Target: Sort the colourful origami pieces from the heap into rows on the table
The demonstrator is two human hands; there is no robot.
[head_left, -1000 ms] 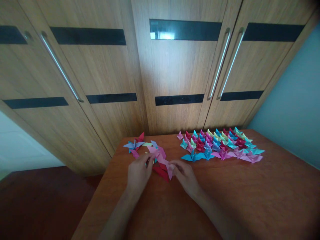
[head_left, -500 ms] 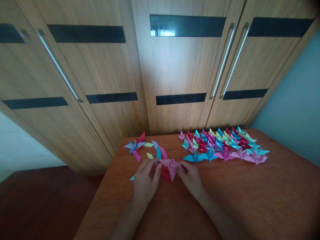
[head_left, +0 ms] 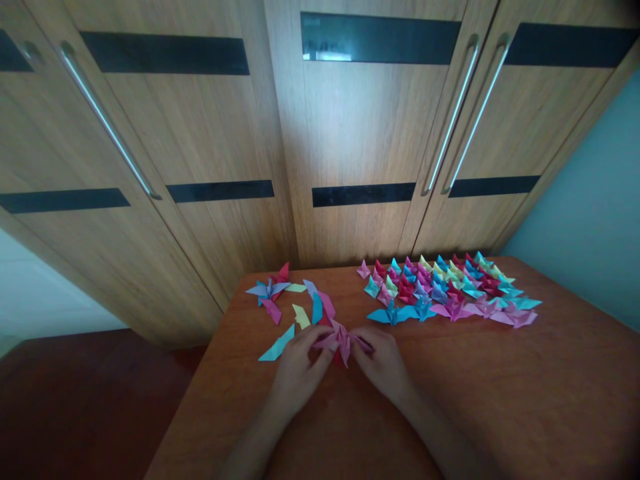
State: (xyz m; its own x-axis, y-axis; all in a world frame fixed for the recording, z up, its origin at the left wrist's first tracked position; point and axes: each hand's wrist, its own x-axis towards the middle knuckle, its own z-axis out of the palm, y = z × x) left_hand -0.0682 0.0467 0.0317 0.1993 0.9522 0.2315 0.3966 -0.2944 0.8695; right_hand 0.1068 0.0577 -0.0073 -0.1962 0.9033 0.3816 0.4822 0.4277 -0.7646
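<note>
A pink origami crane [head_left: 342, 340] is held above the table between my two hands. My left hand [head_left: 303, 363] pinches its left wing, while my right hand [head_left: 383, 357] grips the wing on the right. Part of a red folded paper shows beneath the crane, mostly hidden by it and my fingers. Just beyond my left hand lie a light-blue folded paper [head_left: 277, 344], a yellow one [head_left: 301, 317], a blue one [head_left: 317, 308] and a magenta one [head_left: 327, 305].
Several small paper cranes stand in rows [head_left: 435, 283] at the table's back right, with larger blue and pink ones in front. A lilac crane [head_left: 269, 291] lies among folded papers at the back left. Wooden cupboard doors [head_left: 355, 127] rise behind the brown table [head_left: 475, 380].
My left hand has shifted right along the crane, closer to its middle, uncovering more of the light-blue and yellow papers. My right hand keeps its grip. The view has tilted slightly.
</note>
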